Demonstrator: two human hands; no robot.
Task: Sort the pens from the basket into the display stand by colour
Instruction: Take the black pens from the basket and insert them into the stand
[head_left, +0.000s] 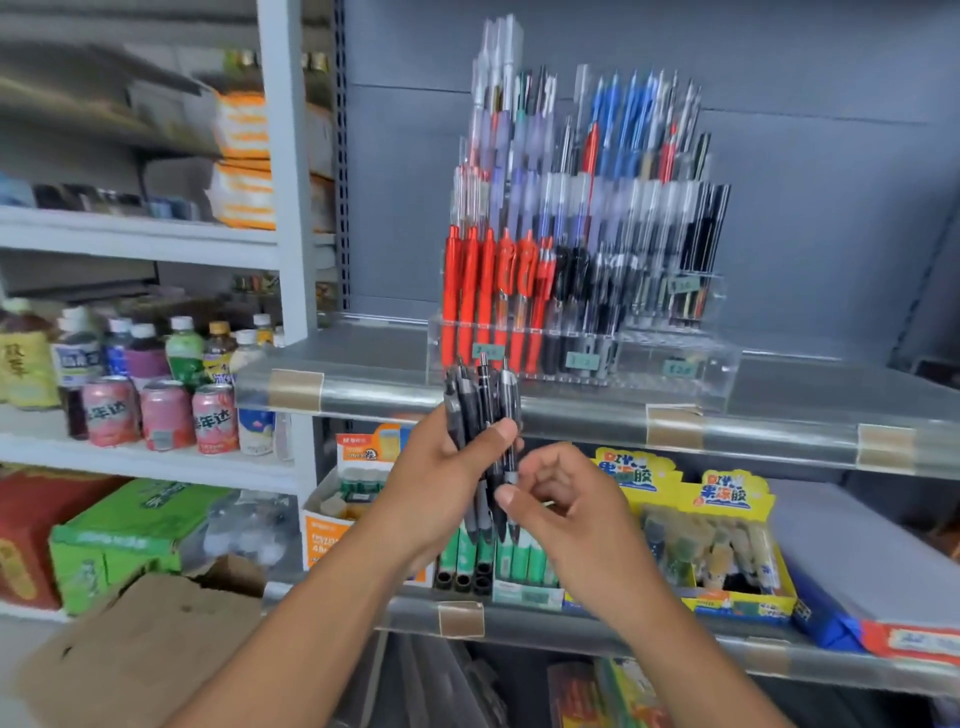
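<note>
My left hand (444, 480) grips a bundle of black pens (480, 410) upright, in front of the shelf edge. My right hand (563, 501) is beside it, its thumb and fingers curled at the lower part of the rightmost pen in the bundle. Above them on the shelf stands the clear tiered display stand (675, 358). Its front row holds red pens (491, 296) on the left and black pens (587, 306) in the middle. Blue, purple and mixed pens (623, 124) fill the higher tiers. The basket is not in view.
A metal shelf (571, 410) with a taped front lip carries the stand. Below it are yellow boxes (717, 540) and green items (519, 564). Bottles and pink cans (166, 415) fill the white shelf at left. A cardboard box (140, 639) lies at lower left.
</note>
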